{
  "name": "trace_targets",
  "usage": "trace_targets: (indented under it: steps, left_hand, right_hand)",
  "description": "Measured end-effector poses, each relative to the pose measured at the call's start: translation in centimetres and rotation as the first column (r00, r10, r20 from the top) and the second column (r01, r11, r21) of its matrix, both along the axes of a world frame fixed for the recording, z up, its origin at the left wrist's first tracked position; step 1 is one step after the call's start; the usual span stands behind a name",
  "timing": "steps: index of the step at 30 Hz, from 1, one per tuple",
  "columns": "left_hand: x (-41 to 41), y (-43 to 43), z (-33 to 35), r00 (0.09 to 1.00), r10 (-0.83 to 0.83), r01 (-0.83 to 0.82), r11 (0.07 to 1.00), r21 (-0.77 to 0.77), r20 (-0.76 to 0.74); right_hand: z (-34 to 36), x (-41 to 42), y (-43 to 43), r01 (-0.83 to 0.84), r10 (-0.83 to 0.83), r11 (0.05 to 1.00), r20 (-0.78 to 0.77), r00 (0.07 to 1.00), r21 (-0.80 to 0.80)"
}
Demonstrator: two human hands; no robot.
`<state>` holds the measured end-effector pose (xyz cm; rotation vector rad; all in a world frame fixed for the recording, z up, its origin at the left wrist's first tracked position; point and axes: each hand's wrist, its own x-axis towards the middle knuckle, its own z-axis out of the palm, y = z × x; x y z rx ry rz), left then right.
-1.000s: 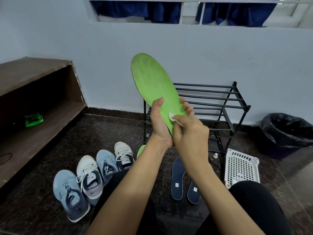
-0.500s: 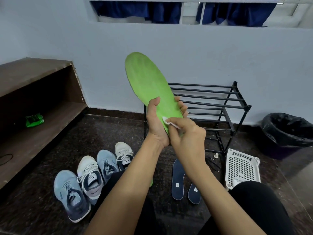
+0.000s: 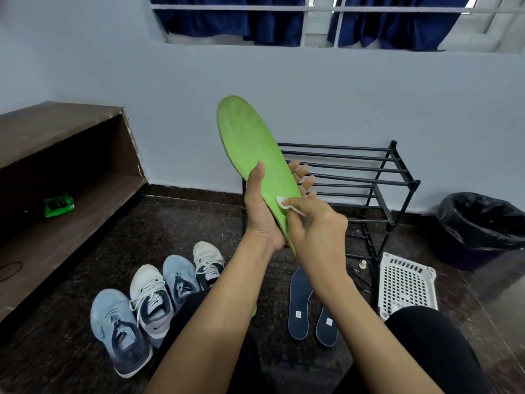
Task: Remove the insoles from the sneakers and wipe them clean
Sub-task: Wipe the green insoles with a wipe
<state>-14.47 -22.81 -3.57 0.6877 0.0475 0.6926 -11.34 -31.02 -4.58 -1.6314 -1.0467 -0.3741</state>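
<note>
My left hand [image 3: 262, 211] holds a green insole [image 3: 252, 149] upright by its heel end, thumb across the front and fingers behind. My right hand [image 3: 315, 226] pinches a small white wipe [image 3: 282, 202] and presses it on the insole's lower part. Two dark blue insoles [image 3: 298, 305] lie on the floor below my right forearm. Several sneakers [image 3: 147, 302], blue and white, stand in a row at the lower left. A sliver of another green insole [image 3: 254, 309] shows under my left forearm.
A black metal shoe rack [image 3: 366, 180] stands against the wall behind my hands. A white perforated basket [image 3: 406, 282] lies right of it, and a black-lined bin [image 3: 483, 223] beyond. A brown wooden shelf [image 3: 65, 177] with a green packet [image 3: 58, 205] fills the left.
The insole's toe has tilted further to the left. My right hand with the wipe has slid down and left along the insole's lower part.
</note>
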Motion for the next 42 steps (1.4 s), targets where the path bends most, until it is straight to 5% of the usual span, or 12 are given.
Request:
trace_targets:
  steps: [15, 22, 29, 34, 42]
  left_hand:
    - [0.7, -0.2, 0.0, 0.999, 0.005, -0.004, 1.0, -0.013, 0.052]
    - [0.4, 0.5, 0.2, 0.998, 0.034, -0.033, 0.999, -0.012, 0.043]
    - [0.7, -0.9, 0.0, 0.997, 0.078, -0.078, 0.997, 0.007, -0.025]
    - [0.5, 0.1, 0.0, 0.994, 0.11, -0.11, 0.993, -0.035, -0.017]
    - [0.6, -0.3, -0.3, 1.0, 0.009, -0.009, 0.999, 0.035, 0.013]
  right_hand:
    - [0.6, 0.6, 0.4, 0.029, -0.032, 0.998, -0.058, 0.998, -0.058]
    - [0.2, -1.3, -1.3, -0.109, 0.103, 0.994, -0.152, 0.983, -0.031]
    - [0.5, 1.3, 0.6, 0.075, -0.086, 0.99, -0.09, 0.992, -0.121]
    - [0.3, -0.7, -0.9, -0.037, 0.03, 0.997, -0.12, 0.992, -0.064]
    - [0.7, 0.1, -0.6, -0.016, 0.005, 0.998, -0.148, 0.989, -0.068]
